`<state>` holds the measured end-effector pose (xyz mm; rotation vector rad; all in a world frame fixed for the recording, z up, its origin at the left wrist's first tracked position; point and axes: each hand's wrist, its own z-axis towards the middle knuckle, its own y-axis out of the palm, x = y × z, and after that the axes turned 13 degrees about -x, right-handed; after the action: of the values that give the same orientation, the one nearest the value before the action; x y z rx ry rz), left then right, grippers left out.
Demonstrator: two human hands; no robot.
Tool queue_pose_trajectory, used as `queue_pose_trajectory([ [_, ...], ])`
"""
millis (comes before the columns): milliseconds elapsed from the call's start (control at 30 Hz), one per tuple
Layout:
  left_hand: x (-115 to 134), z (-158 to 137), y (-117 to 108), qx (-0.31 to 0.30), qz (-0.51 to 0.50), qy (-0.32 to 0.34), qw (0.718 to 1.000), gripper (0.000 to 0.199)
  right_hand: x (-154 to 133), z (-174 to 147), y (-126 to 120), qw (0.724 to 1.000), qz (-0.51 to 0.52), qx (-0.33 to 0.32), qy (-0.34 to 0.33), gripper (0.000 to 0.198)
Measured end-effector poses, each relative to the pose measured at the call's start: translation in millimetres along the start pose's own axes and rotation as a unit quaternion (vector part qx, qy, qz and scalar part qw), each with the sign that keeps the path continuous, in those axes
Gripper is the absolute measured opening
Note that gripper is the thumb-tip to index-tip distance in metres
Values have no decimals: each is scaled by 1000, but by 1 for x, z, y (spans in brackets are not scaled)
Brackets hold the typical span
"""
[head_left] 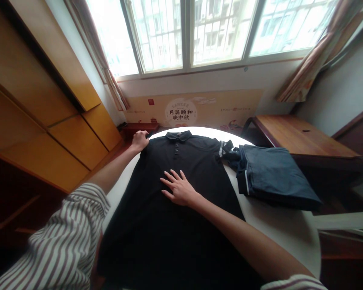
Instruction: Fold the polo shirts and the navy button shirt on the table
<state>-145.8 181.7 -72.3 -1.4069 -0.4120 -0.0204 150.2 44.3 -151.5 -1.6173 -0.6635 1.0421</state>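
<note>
Striped sleeve (63, 241) near; right hand (178, 188) spread flat on black polo shirt (169, 225); left hand (139, 140) pinching its far-left shoulder; folded shirt (272, 175) right on bench (290, 233).

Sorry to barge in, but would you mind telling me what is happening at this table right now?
A person in a striped shirt has a black polo shirt spread front-up on a white round table. The left hand grips the shirt at its shoulder near the collar, while the right hand lies flat, fingers spread, on the chest. A folded dark blue garment sits on the table's right side, beside the shirt's sleeve.
</note>
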Motion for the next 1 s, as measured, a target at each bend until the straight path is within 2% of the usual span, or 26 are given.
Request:
queue_pose_trajectory([
  [100,26,1,16,-86,-51,21,995,34,0,0,0,1000,1,4,0,61],
  [200,31,-2,39,-124,-69,28,990,38,0,0,0,1000,0,4,1,61],
  [333,14,-10,57,-83,-67,15,994,26,-1,0,0,1000,-3,5,3,61],
  [533,-10,-6,56,-43,-88,-59,993,30,-1,-1,0,1000,3,5,-1,61],
  [700,-12,11,59,-42,-138,-127,981,36,-1,0,-1,1000,4,-1,5,61],
  [800,-9,19,64,-43,-156,-156,974,33,-1,-1,-2,1000,3,0,4,61],
  [900,-9,26,66,-38,-158,-158,974,29,-1,-1,-2,1000,5,0,3,61],
  [1000,-15,32,58,-22,-145,-152,977,34,-1,-1,-1,1000,7,7,0,61],
])
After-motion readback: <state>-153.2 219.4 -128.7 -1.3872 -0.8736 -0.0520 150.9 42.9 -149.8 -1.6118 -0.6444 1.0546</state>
